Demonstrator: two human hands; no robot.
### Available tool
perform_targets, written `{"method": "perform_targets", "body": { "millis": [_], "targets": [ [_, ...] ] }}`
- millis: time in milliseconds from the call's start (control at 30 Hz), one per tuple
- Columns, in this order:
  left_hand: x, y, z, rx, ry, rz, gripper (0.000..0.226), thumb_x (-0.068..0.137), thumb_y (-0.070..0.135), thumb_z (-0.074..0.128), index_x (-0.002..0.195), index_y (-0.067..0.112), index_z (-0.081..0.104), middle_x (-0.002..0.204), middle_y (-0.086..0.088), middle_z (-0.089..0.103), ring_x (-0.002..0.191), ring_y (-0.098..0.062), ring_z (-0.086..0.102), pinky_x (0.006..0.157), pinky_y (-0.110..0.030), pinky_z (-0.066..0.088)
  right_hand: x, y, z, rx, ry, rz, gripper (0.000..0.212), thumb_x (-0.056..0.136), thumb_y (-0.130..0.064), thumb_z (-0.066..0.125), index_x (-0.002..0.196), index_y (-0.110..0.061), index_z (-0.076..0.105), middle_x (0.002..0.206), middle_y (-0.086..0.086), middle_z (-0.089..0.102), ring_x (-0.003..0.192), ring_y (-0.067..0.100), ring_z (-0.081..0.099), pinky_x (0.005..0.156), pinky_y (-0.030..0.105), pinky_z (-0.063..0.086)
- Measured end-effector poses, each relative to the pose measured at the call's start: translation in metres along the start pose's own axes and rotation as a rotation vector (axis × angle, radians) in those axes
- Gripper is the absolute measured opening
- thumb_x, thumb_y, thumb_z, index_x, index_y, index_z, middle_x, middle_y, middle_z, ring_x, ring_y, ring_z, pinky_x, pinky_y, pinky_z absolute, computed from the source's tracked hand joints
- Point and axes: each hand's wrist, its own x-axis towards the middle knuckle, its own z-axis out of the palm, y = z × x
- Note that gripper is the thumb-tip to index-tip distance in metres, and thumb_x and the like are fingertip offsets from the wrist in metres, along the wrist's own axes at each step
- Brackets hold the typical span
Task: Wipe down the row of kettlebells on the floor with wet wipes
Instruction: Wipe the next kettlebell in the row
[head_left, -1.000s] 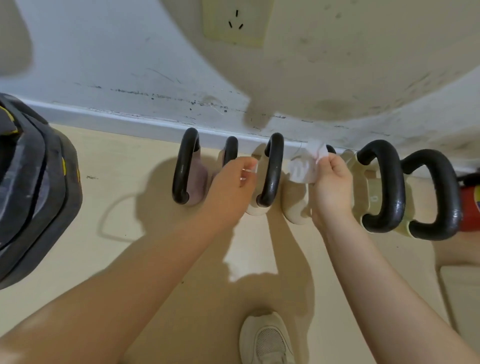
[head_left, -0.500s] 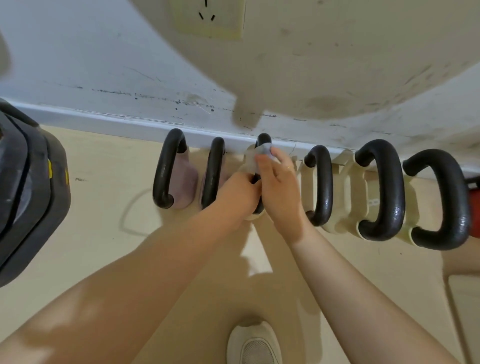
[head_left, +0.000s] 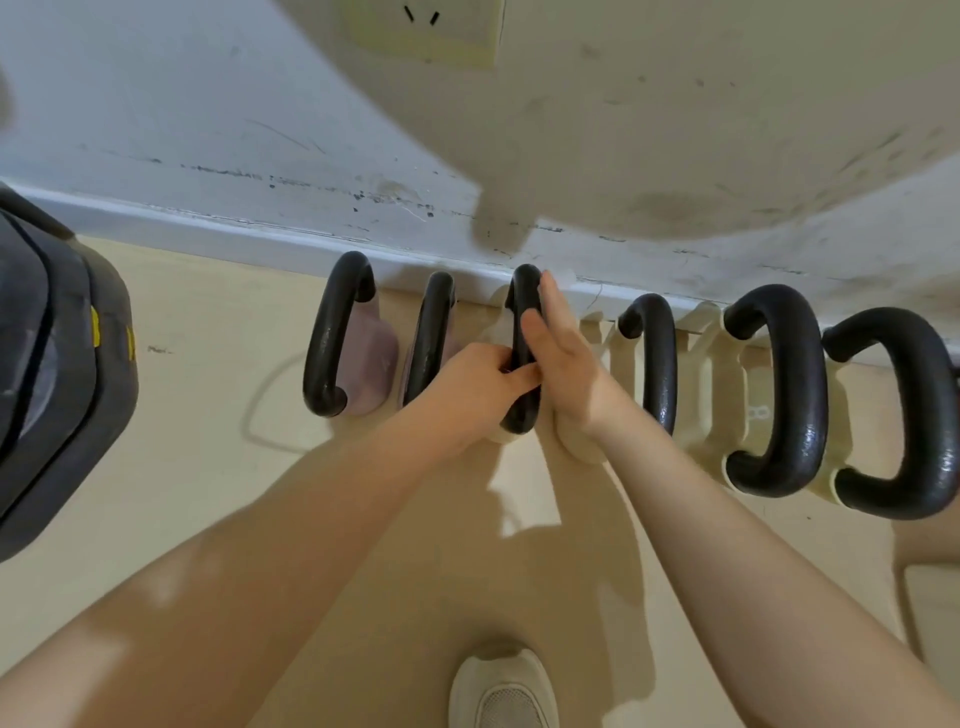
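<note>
Presently, third kettlebell of the floor row under wiping: left hand grips its handle; right hand pressed flat alongside (wipe hidden). Next, likely its body.

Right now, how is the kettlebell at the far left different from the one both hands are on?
The far-left kettlebell has a purplish body; the third kettlebell has a cream one. The far-left one stands untouched, while the left hand grips the third's handle and the right hand lies flat against it. Both have black handles and sit by the wall.
</note>
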Motion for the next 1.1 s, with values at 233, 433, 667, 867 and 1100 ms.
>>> {"method": "perform_targets", "body": {
  "millis": [233,433,667,867,1100],
  "targets": [
    [-0.004,-0.022,-0.006,-0.004,-0.022,0.064,0.047,0.082,0.046,0.053,0.093,0.002,0.062,0.101,-0.023,0.068,0.096,-0.036,0.065,0.092,-0.052,0.048,0.004,0.019,-0.001,0.046,-0.07,-0.034,0.047,0.096,-0.047,0.027,0.141,-0.032,0.024,0.144,-0.023,0.028,0.132,-0.008,0.024,0.112,0.023,0.018],
    [-0.003,-0.025,-0.005,0.029,-0.045,0.08,0.043,0.085,0.043,0.055,0.099,0.003,0.062,0.102,-0.021,0.069,0.096,-0.033,0.066,0.093,-0.051,0.048,0.038,0.003,-0.004,0.521,0.015,0.228,0.06,0.094,-0.057,0.016,0.123,-0.022,0.055,0.134,0.005,0.054,0.129,0.022,0.042,0.115,0.047,0.022],
    [0.004,-0.02,-0.003,0.063,-0.036,0.099,0.037,0.091,0.034,0.051,0.095,-0.001,0.061,0.082,-0.015,0.064,0.072,-0.021,0.056,0.066,-0.028,0.042,0.05,-0.017,-0.025,-0.199,-0.096,-0.089,0.058,0.101,-0.041,0.017,0.09,-0.009,0.064,0.083,0.004,0.07,0.085,0.007,0.062,0.084,0.019,0.041],
    [0.004,-0.021,0.003,0.119,-0.05,0.101,0.027,0.091,0.034,0.05,0.075,0.012,0.05,0.059,0.005,0.043,0.054,-0.01,0.041,0.052,-0.022,0.032,0.059,-0.025,-0.033,-1.199,-0.427,-0.399,0.077,0.083,-0.067,0.008,0.065,-0.013,0.059,0.062,0.012,0.057,0.072,0.027,0.052,0.089,0.045,0.042],
    [0.008,-0.021,-0.002,0.116,-0.058,0.139,0.022,0.094,0.026,0.049,0.079,0.011,0.054,0.063,0.004,0.047,0.061,-0.01,0.046,0.05,-0.011,0.034,0.064,-0.026,-0.018,-1.416,-0.462,-0.432,0.088,0.081,-0.065,-0.003,0.08,-0.016,0.069,0.078,0.005,0.068,0.09,0.019,0.059,0.109,0.038,0.023]
  ]
}}
